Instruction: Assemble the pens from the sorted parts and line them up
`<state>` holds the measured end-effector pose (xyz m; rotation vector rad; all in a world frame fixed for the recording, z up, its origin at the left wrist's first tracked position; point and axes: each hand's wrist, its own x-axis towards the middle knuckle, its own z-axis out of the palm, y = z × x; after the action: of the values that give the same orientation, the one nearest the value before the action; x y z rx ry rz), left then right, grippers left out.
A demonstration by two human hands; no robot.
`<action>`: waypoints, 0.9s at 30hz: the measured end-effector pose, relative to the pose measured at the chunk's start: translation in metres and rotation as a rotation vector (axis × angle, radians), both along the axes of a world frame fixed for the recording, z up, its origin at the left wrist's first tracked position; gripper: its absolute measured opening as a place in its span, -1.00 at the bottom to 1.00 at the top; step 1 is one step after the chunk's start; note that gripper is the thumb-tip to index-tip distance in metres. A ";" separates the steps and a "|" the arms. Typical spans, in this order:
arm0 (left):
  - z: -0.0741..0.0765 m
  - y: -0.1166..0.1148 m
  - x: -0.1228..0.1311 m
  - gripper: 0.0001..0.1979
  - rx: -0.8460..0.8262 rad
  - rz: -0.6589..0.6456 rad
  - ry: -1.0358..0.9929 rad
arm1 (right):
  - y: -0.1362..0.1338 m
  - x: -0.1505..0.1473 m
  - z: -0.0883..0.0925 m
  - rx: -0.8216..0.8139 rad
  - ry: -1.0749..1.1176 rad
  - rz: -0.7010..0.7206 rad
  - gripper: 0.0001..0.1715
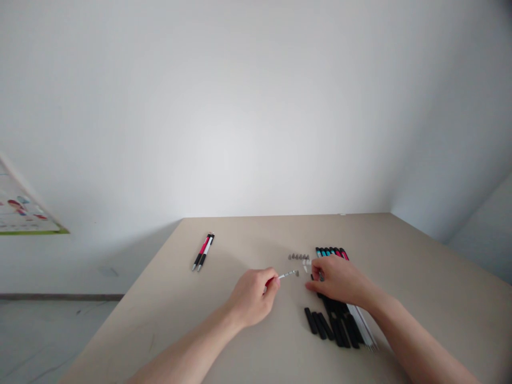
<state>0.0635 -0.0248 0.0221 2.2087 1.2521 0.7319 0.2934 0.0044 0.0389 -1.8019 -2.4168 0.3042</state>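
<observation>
Slim red-and-white pen piece (286, 274), probably light, stiff and smooth plastic, is pinched in my left hand (255, 297), white end pointing just short of three o'clock; its shaft suits fingertips. My right hand (336, 278) curls at its three o'clock; whether it grasps anything, I cannot tell. Short black cylinders (319, 325) lie at five.

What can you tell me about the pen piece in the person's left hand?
The pen piece is slim: a thin whitish shaft with darker bands sticks out, and a bit of red shows between the fingers, which hide the rest. Its material is too small to make out. The left hand pinches it between thumb and fingers, the shaft pointing right and slightly up in the picture. A small grey cone is at its far end; whether they touch, I cannot tell.
</observation>
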 end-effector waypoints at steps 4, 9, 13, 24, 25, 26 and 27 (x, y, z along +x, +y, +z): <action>-0.001 0.001 0.000 -0.74 0.003 -0.002 0.009 | 0.000 0.000 -0.001 -0.043 -0.031 -0.007 -0.82; 0.000 0.000 -0.001 -0.74 0.000 -0.006 0.006 | -0.002 -0.003 0.002 -0.050 0.046 0.063 -0.87; 0.000 0.000 -0.001 -0.73 -0.016 -0.005 -0.005 | -0.004 -0.005 0.006 -0.047 0.239 0.185 -0.86; 0.004 0.000 -0.001 -0.68 -0.090 -0.026 -0.311 | -0.009 -0.010 0.008 -0.096 0.506 0.250 -0.90; 0.003 0.000 -0.001 -0.69 -0.098 -0.039 -0.303 | -0.009 -0.010 0.008 -0.091 0.510 0.249 -0.89; 0.002 0.000 -0.001 -0.69 -0.102 -0.048 -0.292 | -0.009 -0.010 0.007 -0.090 0.519 0.249 -0.89; 0.001 0.000 -0.001 -0.70 -0.102 -0.054 -0.282 | -0.009 -0.010 0.006 -0.090 0.530 0.247 -0.89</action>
<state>0.0626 -0.0250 0.0232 1.9690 1.0612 0.9007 0.2830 -0.0047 0.0452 -1.2352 -2.2509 0.8100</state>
